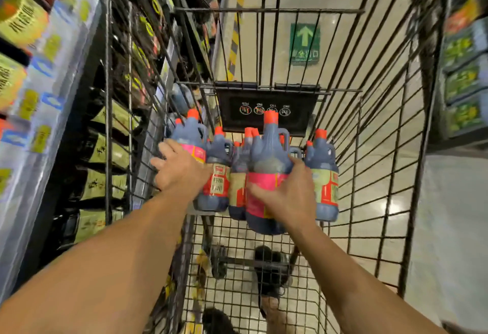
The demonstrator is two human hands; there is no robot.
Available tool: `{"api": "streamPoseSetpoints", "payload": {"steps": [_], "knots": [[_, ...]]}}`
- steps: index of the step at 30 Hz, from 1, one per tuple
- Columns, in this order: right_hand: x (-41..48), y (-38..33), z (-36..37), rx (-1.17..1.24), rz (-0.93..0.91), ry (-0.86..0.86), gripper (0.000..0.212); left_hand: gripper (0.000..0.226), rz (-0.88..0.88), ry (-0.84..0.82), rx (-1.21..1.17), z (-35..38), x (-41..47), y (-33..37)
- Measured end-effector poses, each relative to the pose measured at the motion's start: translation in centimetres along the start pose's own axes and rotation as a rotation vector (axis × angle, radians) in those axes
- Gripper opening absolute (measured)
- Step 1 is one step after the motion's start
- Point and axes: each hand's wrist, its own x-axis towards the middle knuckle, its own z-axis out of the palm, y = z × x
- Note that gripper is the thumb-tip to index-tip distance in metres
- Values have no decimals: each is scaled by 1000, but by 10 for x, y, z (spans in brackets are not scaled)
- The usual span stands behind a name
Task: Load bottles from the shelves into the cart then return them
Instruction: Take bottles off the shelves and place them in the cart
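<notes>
Clasping far-left bottle (190,135) with left hand (182,172), raised bottle (266,157) with right hand (287,199): bodies wrapped, probably for lifting from cart (298,96).

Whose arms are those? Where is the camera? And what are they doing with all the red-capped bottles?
There is no machine here. The arms belong to a person, and the camera sits on that person's head, looking forward and down, so you see what they see. They are reaching into a wire shopping cart. Several dark bottles with red caps are in it, like the right-side bottle. The left hand holds the left bottle. The right hand holds the middle bottle. Shelves full of goods stand on the left. Through the cart's bars you can see the floor and a green arrow sign.
</notes>
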Motion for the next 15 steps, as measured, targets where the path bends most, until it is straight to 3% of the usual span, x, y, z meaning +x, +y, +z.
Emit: {"api": "streamPoseSetpoints", "payload": {"steps": [5, 10, 15], "knots": [[-2, 8, -5, 19, 8, 25, 97, 127, -96, 10, 5, 4, 4, 7], [-6, 9, -10, 1, 5, 8, 100, 106, -193, 16, -84, -1, 4, 14], [-16, 10, -15, 3, -16, 1, 99, 87, -98, -2, -291, -7, -12, 5]]}}
